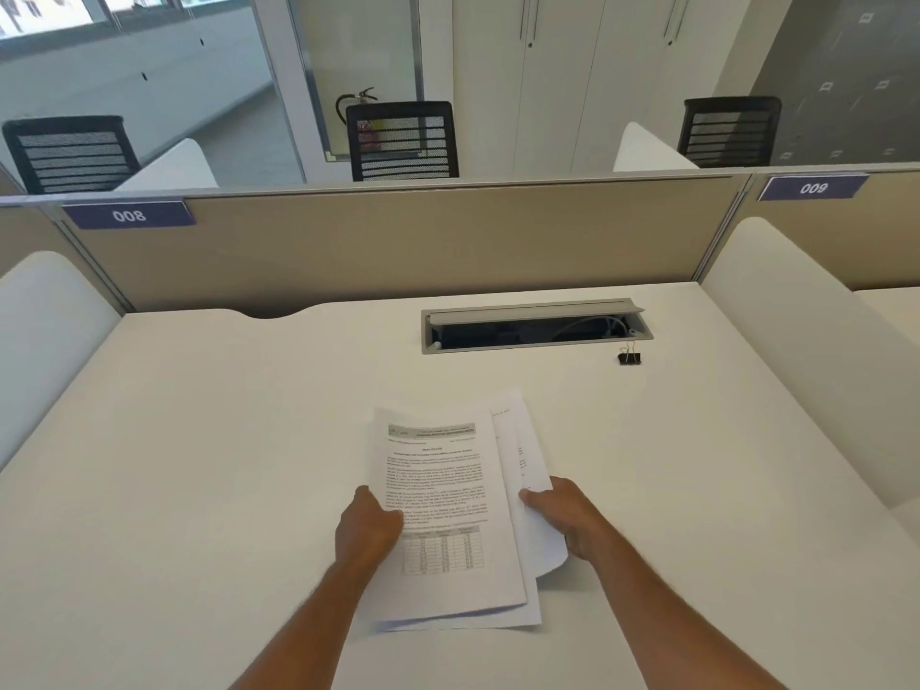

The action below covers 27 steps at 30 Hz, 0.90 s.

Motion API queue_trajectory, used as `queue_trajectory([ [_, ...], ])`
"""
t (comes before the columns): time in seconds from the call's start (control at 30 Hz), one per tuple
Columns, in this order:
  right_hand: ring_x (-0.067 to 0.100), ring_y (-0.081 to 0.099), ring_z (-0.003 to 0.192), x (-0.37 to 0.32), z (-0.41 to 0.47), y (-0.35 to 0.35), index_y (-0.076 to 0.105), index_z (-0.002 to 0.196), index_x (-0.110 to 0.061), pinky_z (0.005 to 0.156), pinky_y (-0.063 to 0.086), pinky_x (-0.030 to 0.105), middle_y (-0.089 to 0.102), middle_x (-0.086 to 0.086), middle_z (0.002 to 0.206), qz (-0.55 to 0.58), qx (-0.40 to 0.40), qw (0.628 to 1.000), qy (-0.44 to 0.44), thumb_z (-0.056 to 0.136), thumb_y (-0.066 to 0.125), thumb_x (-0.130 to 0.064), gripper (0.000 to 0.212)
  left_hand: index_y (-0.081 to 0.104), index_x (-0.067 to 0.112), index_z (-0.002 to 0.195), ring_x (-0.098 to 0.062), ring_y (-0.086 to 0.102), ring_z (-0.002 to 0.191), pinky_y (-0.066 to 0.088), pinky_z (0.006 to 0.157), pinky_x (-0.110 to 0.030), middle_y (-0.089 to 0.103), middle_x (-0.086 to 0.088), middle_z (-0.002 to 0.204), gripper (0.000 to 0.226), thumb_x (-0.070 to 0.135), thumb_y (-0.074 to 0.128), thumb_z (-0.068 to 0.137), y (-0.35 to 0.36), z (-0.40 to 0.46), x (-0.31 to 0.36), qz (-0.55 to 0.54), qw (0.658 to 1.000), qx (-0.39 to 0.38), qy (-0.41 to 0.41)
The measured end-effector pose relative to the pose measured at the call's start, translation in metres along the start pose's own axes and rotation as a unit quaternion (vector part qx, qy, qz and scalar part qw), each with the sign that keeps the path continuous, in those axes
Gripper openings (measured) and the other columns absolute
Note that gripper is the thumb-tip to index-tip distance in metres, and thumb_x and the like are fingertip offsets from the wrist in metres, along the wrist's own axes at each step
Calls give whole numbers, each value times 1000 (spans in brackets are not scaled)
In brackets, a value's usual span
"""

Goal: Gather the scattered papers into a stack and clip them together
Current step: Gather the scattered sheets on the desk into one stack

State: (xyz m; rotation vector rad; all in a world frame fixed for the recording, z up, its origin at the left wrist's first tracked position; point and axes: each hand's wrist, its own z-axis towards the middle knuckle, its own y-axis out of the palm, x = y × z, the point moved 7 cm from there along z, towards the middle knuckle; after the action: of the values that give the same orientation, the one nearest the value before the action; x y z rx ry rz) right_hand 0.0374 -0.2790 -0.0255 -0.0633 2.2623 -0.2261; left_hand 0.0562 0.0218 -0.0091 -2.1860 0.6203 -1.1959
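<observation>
Several printed white papers (443, 495) lie in a loose, fanned pile on the white desk (199, 465), the top sheet showing text and a table. My left hand (366, 532) grips the pile's left edge, thumb on top. My right hand (562, 515) holds the right-hand sheets, which stick out askew and curl at the lower corner. A small black binder clip (629, 357) stands alone on the desk far beyond the papers, to the right, near the cable box. Neither hand touches the clip.
An open grey cable box (535, 325) is set into the desk behind the papers. A beige partition (398, 246) labelled 008 closes the back. White side dividers (796, 351) flank the desk. Black mesh chairs stand beyond the partition.
</observation>
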Motion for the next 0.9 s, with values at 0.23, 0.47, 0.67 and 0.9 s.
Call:
queue_trajectory([
  [0.23,20,68,105,0,-1,16,62,124,-19,90,56,37,71,0,117,36,-16,999,-36,88,71,-44,45,49,5,122,-34,47,124,44,99,-42,49,-15,128,46,35,62,90,6,-4,15,180,983,13,21],
  [0.47,22,74,101,2,-3,36,66,125,-13,95,57,44,77,2,111,99,-59,993,-33,91,71,-17,35,65,9,108,-29,64,104,55,86,-35,66,-11,114,38,37,61,84,15,0,19,143,987,-39,62],
  [0.67,34,73,100,2,-4,30,65,124,-6,86,60,50,76,13,111,167,-85,982,-6,89,68,1,36,53,9,132,-31,61,114,50,89,-34,60,-9,128,59,41,67,85,7,4,16,68,996,-24,56],
  [0.9,40,71,106,-7,-10,32,66,122,-2,92,56,56,73,19,116,207,-143,968,8,92,67,-9,30,64,6,126,-37,71,108,53,98,-56,73,-15,120,32,7,65,94,20,-3,14,-333,894,-296,-39],
])
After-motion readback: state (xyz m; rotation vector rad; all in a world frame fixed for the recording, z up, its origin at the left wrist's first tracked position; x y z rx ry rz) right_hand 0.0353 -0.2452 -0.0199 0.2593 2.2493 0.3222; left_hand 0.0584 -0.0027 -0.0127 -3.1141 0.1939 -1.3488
